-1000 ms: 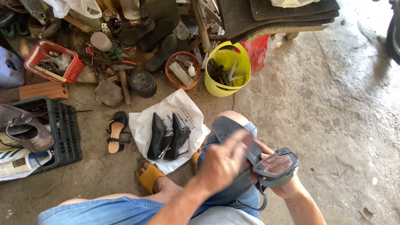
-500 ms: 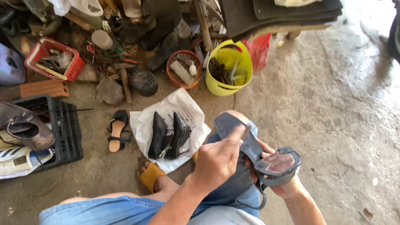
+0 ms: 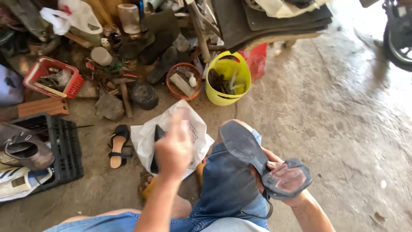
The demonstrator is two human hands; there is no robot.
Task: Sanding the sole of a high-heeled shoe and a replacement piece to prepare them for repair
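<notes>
A dark sandal [image 3: 257,161] is held sole up over the right knee, gripped at its heel by the right hand [image 3: 274,172], whose fingers are closed around it. On the heel, a reddish, shiny patch is seen, seemingly coated; the front of the sole looks bare and grey. The left hand [image 3: 174,148] is raised left of the sandal, blurred, empty as far as can be told. Beyond the sandal, a white bag [image 3: 180,124] and a yellow bucket [image 3: 227,77] are seen.
</notes>
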